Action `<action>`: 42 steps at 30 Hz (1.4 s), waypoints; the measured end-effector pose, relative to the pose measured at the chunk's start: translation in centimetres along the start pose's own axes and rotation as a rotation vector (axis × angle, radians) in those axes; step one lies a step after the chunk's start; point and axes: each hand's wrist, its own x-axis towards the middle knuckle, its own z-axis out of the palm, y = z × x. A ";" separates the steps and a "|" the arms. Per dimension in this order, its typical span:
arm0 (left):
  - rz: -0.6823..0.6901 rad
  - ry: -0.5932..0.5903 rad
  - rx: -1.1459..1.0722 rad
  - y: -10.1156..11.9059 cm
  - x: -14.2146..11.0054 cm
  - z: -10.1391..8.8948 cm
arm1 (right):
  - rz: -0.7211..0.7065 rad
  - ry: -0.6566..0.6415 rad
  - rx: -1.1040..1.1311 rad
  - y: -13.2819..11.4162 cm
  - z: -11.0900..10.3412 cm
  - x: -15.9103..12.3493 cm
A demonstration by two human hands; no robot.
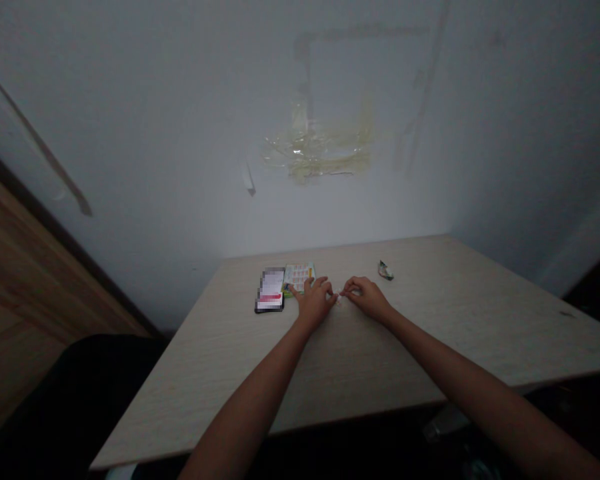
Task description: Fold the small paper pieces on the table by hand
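My left hand [315,301] and my right hand [367,298] rest low over a light wood-grain table [430,327], their fingertips meeting. Between the fingertips is a tiny pale pinkish piece [339,294], too small to identify, and both hands seem to pinch it. Just beyond my left hand lies a colourful printed sheet or card [299,277], its edge touching my left little finger. To its left is a smartphone [270,290] with a lit, pixelated screen. A crumpled foil wrapper [385,270] sits farther back, beyond my right hand.
The table's far side meets a white wall [180,133] marked with yellowed tape residue [320,152]. A brown wooden surface [25,280] stands at the left, with a dark object [80,380] below it. The table's front edge runs close to my forearms.
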 end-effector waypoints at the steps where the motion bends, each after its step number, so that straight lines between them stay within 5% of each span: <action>1: -0.002 -0.002 0.003 0.0 0.0 0.0 | 0.002 0.007 -0.028 0.0 0.0 0.0; 20: -0.009 -0.079 -0.001 0.0 0.2 -0.6 | 0.065 0.069 -0.331 -1.0 0.2 0.4; 32: 0.009 -0.054 0.019 0.0 -0.1 -0.4 | 0.091 0.147 0.035 0.8 0.3 0.6; 42: -0.001 -0.061 0.028 -0.2 0.2 -0.3 | 0.089 0.018 0.140 0.9 0.9 0.5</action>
